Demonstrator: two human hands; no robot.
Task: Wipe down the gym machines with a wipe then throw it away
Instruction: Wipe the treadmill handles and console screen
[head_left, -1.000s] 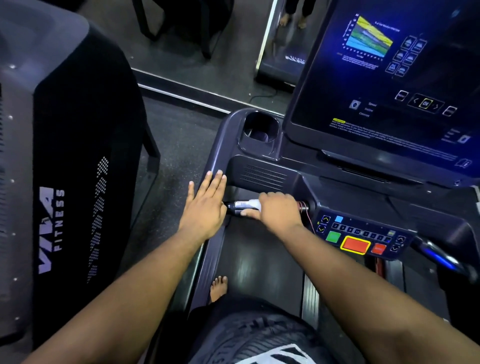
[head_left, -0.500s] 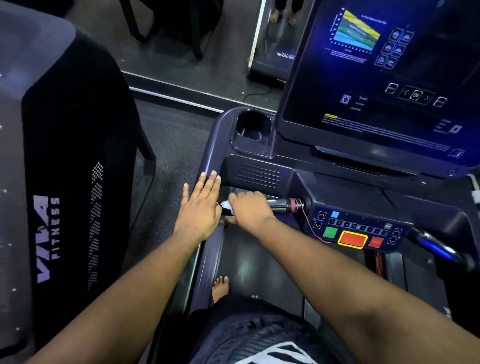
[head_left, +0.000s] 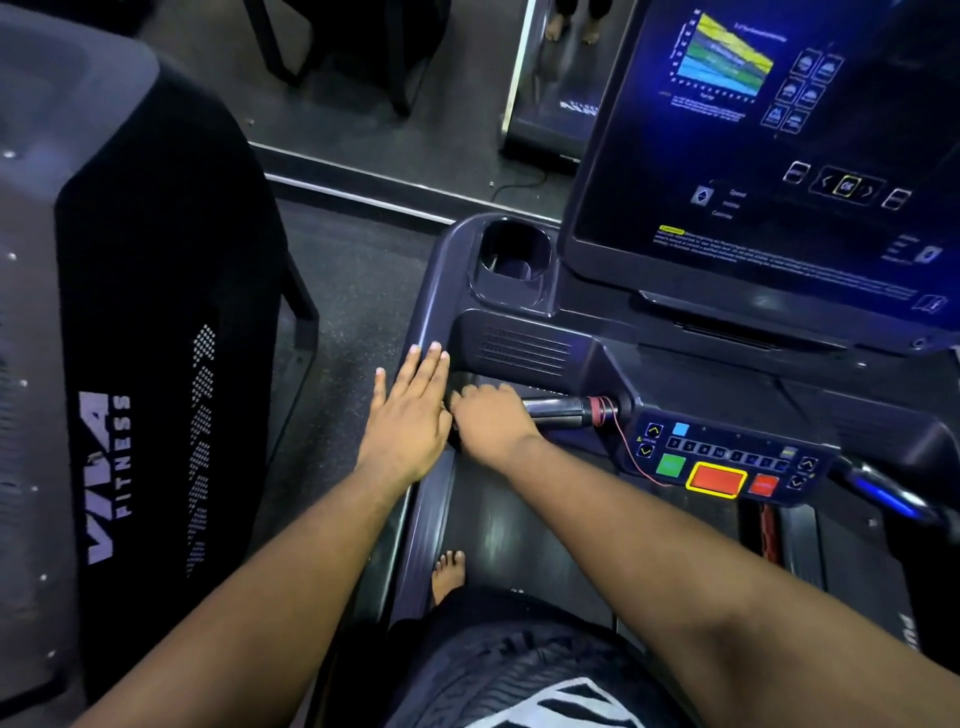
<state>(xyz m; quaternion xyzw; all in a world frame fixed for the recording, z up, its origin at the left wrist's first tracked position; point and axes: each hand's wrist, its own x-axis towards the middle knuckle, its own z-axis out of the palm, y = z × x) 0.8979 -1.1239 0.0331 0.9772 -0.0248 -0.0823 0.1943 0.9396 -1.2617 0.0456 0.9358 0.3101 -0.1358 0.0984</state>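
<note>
Wiping is the step in hand: our right hand is curled round the treadmill's crossbar handle at its left end, the wipe presumably bunched underneath, hidden. Our left hand rests flat, fingers straight, on the side rail. Next we should draw the wipe back along the handle toward the control panel.

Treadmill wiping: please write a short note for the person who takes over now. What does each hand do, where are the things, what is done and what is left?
Left hand: flat, fingers straight, resting on the treadmill's left side rail.
Right hand: fingers curled round the left end of the front handlebar. The wipe is not visible now; presumably it is under this hand.
Done: cannot be judged from this view alone; the hand is at the bar's left end.
Left: button panel, screen, cup holder, side rail, the other machines, then throw the wipe away. No bin is in view.
</note>
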